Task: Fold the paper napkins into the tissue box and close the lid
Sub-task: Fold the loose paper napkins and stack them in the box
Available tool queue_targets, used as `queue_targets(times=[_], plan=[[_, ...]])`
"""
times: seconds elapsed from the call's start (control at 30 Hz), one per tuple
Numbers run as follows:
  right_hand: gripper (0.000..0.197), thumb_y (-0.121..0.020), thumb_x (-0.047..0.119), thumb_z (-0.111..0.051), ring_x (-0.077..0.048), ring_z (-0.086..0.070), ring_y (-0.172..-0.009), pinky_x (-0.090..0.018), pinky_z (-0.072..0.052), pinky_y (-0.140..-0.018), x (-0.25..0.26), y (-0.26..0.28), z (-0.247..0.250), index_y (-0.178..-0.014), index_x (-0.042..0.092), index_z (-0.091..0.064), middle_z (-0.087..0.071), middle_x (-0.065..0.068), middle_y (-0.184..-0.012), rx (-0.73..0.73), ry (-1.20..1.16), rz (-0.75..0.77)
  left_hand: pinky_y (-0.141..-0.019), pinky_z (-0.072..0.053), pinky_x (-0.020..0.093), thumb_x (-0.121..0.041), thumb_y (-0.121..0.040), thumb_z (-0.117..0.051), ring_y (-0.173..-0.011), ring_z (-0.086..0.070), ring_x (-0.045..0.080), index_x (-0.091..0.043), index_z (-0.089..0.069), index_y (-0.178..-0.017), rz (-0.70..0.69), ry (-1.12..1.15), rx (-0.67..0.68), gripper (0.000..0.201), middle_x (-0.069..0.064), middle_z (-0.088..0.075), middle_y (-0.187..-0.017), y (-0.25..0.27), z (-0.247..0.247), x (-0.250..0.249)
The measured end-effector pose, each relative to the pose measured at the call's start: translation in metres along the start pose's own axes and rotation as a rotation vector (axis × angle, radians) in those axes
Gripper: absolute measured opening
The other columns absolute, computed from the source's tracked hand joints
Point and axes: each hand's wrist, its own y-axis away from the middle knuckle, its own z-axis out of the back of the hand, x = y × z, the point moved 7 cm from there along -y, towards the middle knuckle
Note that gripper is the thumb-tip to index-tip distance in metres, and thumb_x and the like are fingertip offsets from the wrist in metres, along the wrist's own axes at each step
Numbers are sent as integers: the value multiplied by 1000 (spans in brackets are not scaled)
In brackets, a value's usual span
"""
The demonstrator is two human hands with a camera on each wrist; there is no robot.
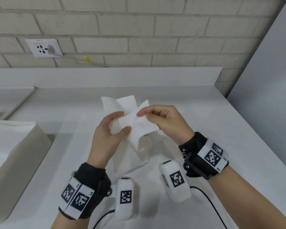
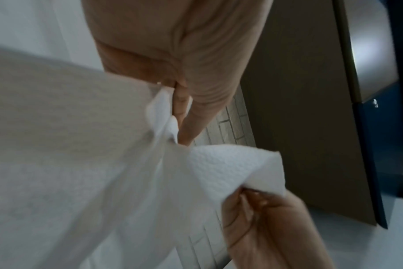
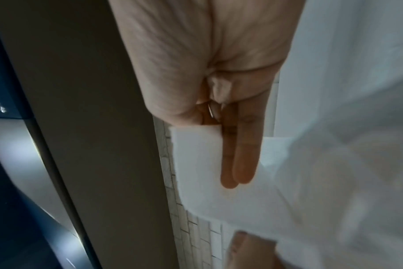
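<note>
Holding a paper napkin (image 1: 135, 124) in the air to the right of the open tissue box (image 1: 15, 156), you are pinching it with your left hand (image 1: 106, 138) and right hand (image 1: 165, 123), apparently to line up its edges for folding.

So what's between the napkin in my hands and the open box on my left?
Only bare white counter, as the head view shows; the napkin is held by both hands above it, apart from the box.
</note>
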Motion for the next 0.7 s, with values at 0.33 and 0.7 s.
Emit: queue_targets(times=[0.33,0.7], plan=[[16,-86,1,-60,-5,-56,-72,-16,-47,-61,21,-6,9,-86,15,-68,-61,2,-86,8,306,145,-103,-35,24,-59,-88,-42,-123,-49,-1,-33,-65,-114,-184,43,145,43,-14,-61,-125,12,-8,-21],[11,-85,19,-66,-15,-34,-128,-39,-23,-109,21,-17,6,-81,8,-68,-52,6,-127,-35,667,229,-104,-41,39,-58,-76,-62,-115,-57,12,-37,-69,-106,-290,30,265,37,-14,-67,-109,19,-20,-24]])
